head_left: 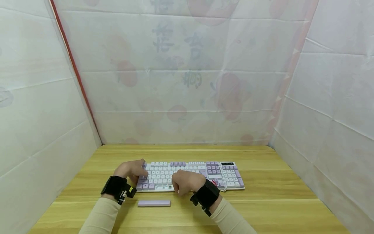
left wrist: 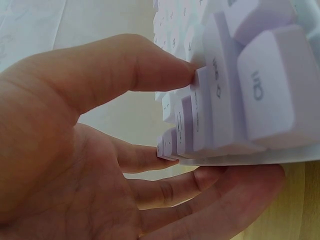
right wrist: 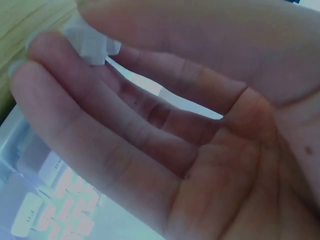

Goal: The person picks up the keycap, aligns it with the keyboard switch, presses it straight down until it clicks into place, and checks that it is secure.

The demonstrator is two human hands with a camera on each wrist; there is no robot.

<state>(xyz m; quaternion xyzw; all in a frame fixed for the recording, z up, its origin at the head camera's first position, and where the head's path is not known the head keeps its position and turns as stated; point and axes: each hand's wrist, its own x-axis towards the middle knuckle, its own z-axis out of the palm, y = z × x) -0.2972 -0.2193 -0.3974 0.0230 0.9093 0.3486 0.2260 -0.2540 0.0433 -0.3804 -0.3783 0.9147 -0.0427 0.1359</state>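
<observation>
A white and lilac keyboard (head_left: 160, 177) lies on the wooden table. My left hand (head_left: 130, 170) grips its left end, thumb on the keys near Caps Lock and fingers along the side edge. Over the front edge of the keyboard is my right hand (head_left: 187, 182). In the right wrist view, its thumb and fingers pinch a small, whitish translucent key switch (right wrist: 90, 42), partly hidden by the thumb. Bare mounts (head_left: 163, 187) show in the keyboard's front row, where keycaps are off. A long lilac space bar keycap (head_left: 154, 203) lies on the table in front.
A bundled white cable (head_left: 223, 178) with a red tag (head_left: 214, 183) lies across the right part of the keyboard. Pale sheets (head_left: 187, 97) hang as walls behind the table and at both sides. Wood surface (head_left: 277, 201) extends right of the keyboard.
</observation>
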